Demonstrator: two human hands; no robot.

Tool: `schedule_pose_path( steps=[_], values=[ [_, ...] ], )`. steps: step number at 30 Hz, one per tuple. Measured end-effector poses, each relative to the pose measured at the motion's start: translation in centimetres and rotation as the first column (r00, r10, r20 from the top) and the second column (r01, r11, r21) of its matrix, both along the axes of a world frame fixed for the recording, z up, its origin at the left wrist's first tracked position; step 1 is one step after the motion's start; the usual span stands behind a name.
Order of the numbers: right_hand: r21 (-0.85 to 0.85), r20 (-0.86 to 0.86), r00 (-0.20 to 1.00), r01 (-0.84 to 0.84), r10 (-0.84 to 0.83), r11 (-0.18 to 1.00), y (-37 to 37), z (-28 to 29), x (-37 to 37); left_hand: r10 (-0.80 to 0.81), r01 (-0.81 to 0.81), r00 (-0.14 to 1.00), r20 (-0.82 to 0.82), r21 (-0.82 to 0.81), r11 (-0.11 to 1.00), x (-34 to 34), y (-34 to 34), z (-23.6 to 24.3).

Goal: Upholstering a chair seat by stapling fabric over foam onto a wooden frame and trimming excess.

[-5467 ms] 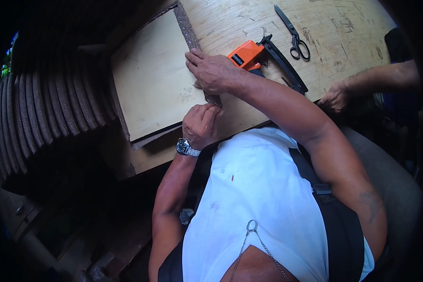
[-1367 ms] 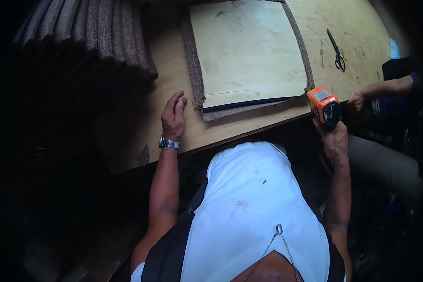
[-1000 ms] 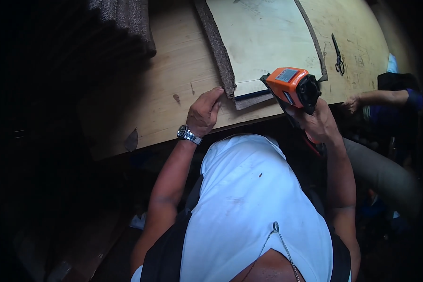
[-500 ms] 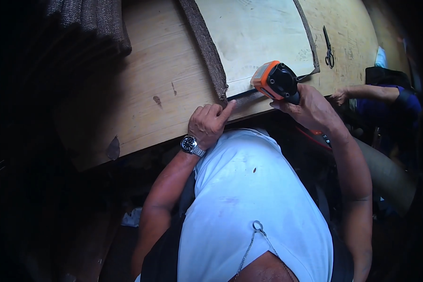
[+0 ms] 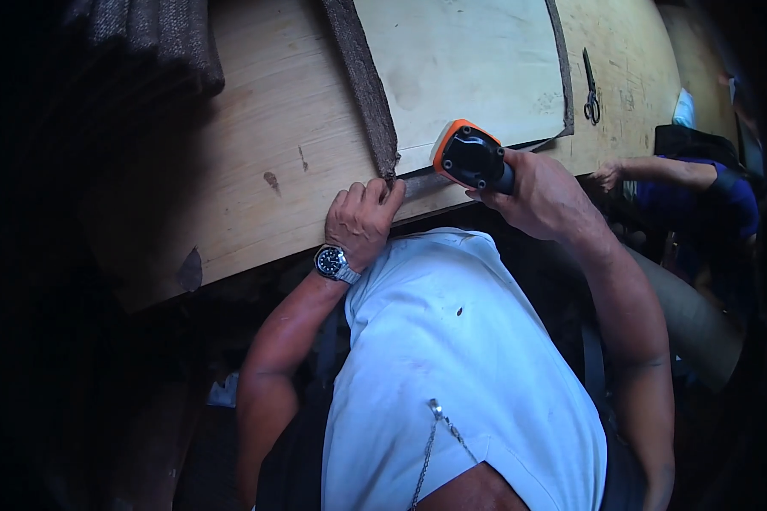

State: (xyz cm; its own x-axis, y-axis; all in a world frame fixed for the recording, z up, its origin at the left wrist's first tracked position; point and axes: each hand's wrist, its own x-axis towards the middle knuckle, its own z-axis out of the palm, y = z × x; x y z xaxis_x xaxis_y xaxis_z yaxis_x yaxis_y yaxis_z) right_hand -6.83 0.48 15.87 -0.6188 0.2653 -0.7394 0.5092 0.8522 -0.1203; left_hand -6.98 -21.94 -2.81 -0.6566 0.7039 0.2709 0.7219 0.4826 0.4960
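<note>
A pale flat panel [image 5: 464, 68] lies on the wooden table, with brown woven fabric [image 5: 365, 81] folded over its side edges. At the panel's near left corner, my left hand [image 5: 360, 220] is closed, its thumb pressed on the fabric's end. My right hand [image 5: 541, 198] grips the handle of an orange and black staple gun [image 5: 473, 157]. The tool stands over the panel's near edge, to the right of my left hand. A dark strip of fabric [image 5: 422, 181] runs along that edge between them. The tool's nose is hidden beneath its body.
Folded brown fabric [image 5: 158, 43] is stacked at the far left of the table [image 5: 264, 111]. Black scissors [image 5: 591, 89] lie right of the panel. Another person's arm [image 5: 669, 172] reaches in at the right. A large roll [image 5: 694, 319] stands below, near my right arm.
The staple gun has shifted left along the near edge and tilted, closer to my left hand. My left hand keeps its place at the corner. The whole view has shifted slightly.
</note>
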Motion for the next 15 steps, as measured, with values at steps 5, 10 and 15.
schedule_pose_path(
  steps=[5,10,15],
  values=[
    [0.003,0.001,0.996,-0.093,0.093,0.996,0.5,0.3,-0.2,0.069,-0.068,0.995,-0.074,0.017,0.998,0.7,0.0,-0.1],
    [-0.05,-0.074,0.976,-0.208,0.205,0.977,2.0,0.2,0.3,0.111,-0.105,0.976,-0.186,0.043,0.994,2.2,0.3,-0.9],
    [-0.062,-0.179,0.941,-0.301,0.286,0.952,3.4,-0.5,0.7,0.034,0.036,0.947,-0.318,0.214,0.976,2.0,0.5,-2.2]
  ],
)
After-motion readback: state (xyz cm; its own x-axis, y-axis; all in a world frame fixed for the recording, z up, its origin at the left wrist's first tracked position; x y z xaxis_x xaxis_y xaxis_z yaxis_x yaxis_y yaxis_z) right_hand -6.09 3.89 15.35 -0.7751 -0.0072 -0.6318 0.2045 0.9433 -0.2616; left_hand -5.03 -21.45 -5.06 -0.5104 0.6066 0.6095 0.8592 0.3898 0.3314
